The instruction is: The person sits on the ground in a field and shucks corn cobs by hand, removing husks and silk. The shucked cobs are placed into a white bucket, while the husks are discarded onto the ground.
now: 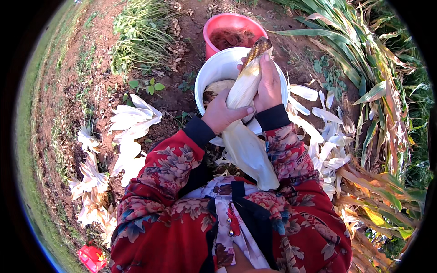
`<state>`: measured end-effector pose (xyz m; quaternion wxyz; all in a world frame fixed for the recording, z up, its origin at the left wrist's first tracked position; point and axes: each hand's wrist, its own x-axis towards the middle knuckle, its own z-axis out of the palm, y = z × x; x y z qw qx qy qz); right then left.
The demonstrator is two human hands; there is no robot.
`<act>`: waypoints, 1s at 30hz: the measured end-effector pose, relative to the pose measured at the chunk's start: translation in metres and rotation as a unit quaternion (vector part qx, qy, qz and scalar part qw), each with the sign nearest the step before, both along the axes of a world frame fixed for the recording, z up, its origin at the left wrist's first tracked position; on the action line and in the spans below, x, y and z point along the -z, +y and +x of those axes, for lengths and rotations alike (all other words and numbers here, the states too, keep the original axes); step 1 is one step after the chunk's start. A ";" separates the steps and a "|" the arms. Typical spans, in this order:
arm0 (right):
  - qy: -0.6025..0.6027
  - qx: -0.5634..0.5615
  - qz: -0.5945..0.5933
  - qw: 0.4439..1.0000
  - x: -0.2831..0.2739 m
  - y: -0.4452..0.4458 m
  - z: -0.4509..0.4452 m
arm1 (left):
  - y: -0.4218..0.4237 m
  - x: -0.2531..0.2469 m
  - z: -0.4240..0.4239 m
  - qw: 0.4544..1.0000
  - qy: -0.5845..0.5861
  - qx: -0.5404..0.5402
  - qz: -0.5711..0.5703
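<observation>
An ear of corn [256, 51] points away from me, its dark tip and some yellow kernels bare. Pale husk [244, 89] still wraps its lower part, and a peeled husk leaf [251, 153] hangs down toward my lap. My left hand [223, 112] grips the ear low down, thumb across the husk. Higher up, my right hand [267, 83] holds it near the bare kernels, with the thumb close to the tip. Beneath both hands stands a white bucket [213, 70], with a husk-coloured piece [220, 87] visible inside; the rest of its contents is partly hidden.
Behind the white bucket is a red bucket [211, 25] holding reddish-brown corn silk [232, 37]. Stripped husks lie left [131, 123] and right [329, 146]. Cut corn stalks [379, 102] are piled at right. Pulled green plants [143, 37] lie at upper left, beside peanut-like pods [175, 51].
</observation>
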<state>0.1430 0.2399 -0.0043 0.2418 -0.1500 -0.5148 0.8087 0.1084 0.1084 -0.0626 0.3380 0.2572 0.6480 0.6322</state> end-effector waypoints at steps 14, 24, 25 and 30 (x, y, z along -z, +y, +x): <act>-0.013 0.137 0.147 0.980 0.006 -0.004 -0.001 | 0.002 -0.006 0.004 0.996 0.048 -0.067 -0.027; 0.022 0.020 -0.002 1.000 0.006 0.014 0.002 | -0.004 -0.019 -0.002 0.990 0.091 -0.053 -0.099; 0.023 -0.004 -0.023 0.999 0.004 0.018 0.001 | -0.004 -0.019 -0.002 0.987 0.106 -0.050 -0.107; 0.013 0.037 -0.037 0.999 -0.001 0.027 -0.006 | -0.005 -0.021 0.006 0.968 0.182 -0.026 -0.171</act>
